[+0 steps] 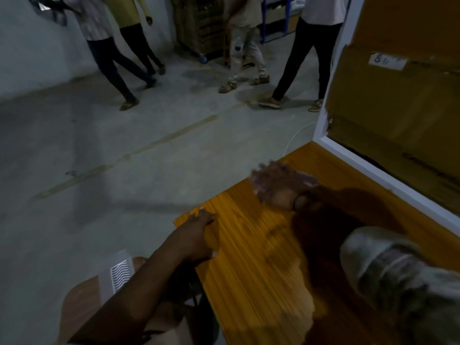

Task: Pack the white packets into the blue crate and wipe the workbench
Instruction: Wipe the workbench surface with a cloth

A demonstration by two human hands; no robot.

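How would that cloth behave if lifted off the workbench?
Probably floppy: the cloth looks crumpled in the right hand. Likely light, since one hand alone handles it. Its blur suggests it slides easily over the smooth workbench.

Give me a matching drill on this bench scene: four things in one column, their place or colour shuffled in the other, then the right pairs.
Column one
1 left hand
2 cloth
3 cardboard box
4 workbench

Column two
a orange wood grain
b behind the white frame, far right
c rests on the bench's left edge
d bunched at the blurred right hand, on the bench top

Pairs: 1-c, 2-d, 3-b, 4-a
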